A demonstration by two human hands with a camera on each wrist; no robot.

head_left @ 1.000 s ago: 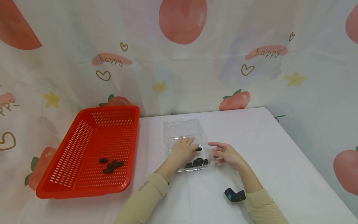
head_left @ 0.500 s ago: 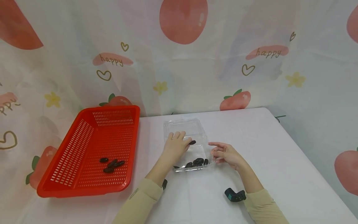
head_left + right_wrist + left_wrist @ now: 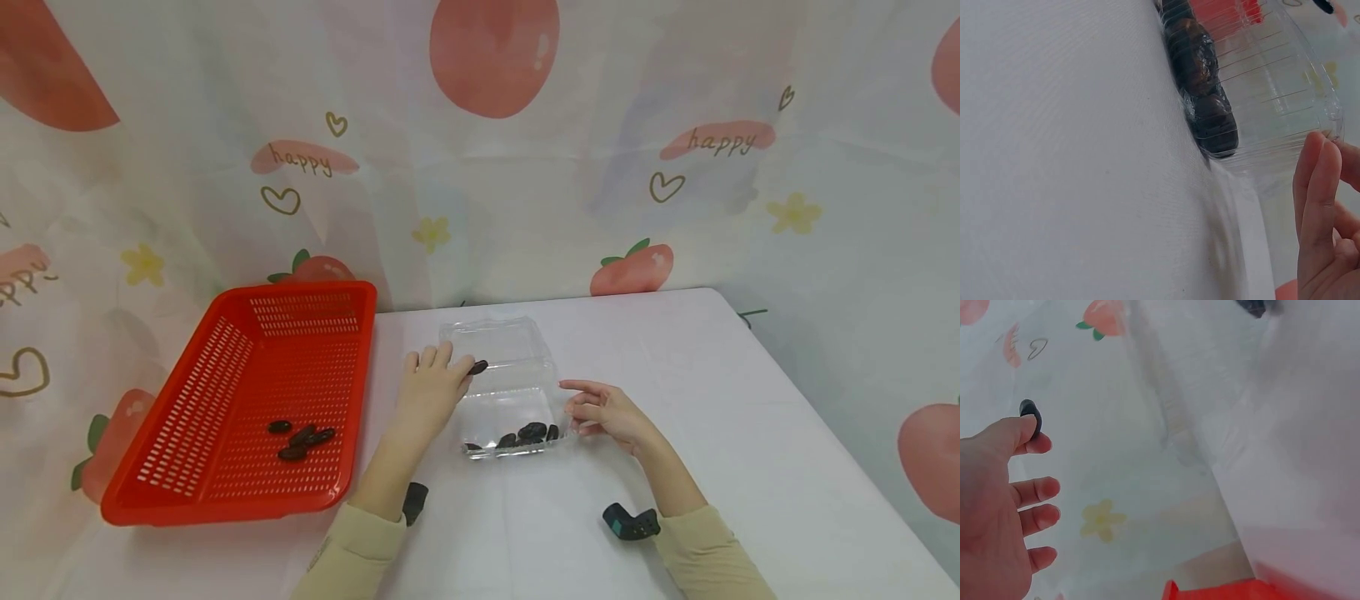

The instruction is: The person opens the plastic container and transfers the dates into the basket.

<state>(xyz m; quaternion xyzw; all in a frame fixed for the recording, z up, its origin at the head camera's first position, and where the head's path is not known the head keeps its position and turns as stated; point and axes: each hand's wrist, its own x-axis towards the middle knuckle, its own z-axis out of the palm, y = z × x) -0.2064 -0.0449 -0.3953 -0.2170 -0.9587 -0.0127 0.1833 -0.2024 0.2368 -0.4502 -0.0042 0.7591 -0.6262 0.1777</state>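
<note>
A clear plastic box [image 3: 497,337] lies open on the white table. Several dark oval pieces [image 3: 528,433] sit along its near edge, and they press against the ribbed wall [image 3: 1200,94] in the right wrist view. My left hand [image 3: 463,372] is above the box's left side and pinches one dark piece [image 3: 477,367] between thumb and forefinger. The left wrist view shows that piece [image 3: 1030,415] at the thumb tip, the other fingers spread. My right hand [image 3: 588,408] rests against the box's right wall with relaxed fingers [image 3: 1319,200].
A red slotted basket [image 3: 225,392] stands to the left, with several of the same dark pieces [image 3: 300,437] on its floor. A fruit-print cloth hangs behind the table. Black wrist devices [image 3: 630,523] sit near both sleeves. The table's right edge runs down at the right.
My left hand has risen out of the box with one dark piece and moved left and away from me. The right hand has stayed at the box's right wall.
</note>
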